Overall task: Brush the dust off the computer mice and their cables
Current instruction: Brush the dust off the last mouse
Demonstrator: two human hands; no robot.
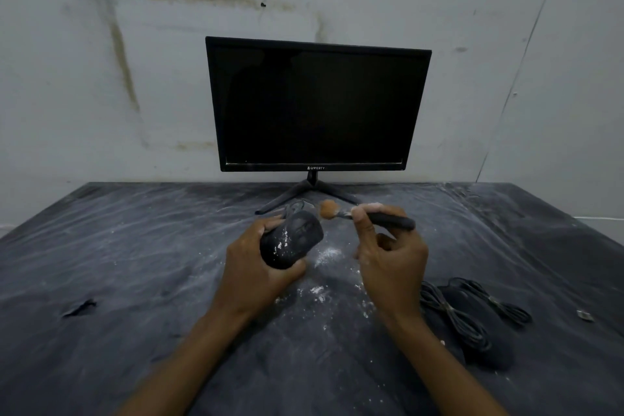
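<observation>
Dusty mouse [291,240] and brush [368,214] in hands, before monitor [315,105]

The setting appears to be a bare, makeshift computer workstation in a plain room, not a furnished office. A black flat-screen monitor on a splayed black stand [315,105] sits switched off against a grey-white painted wall [101,78], which carries brown streak stains and two small dark holes. The work surface is a table covered in dark wrinkled plastic sheeting [135,246], dusted with white powder.
</observation>
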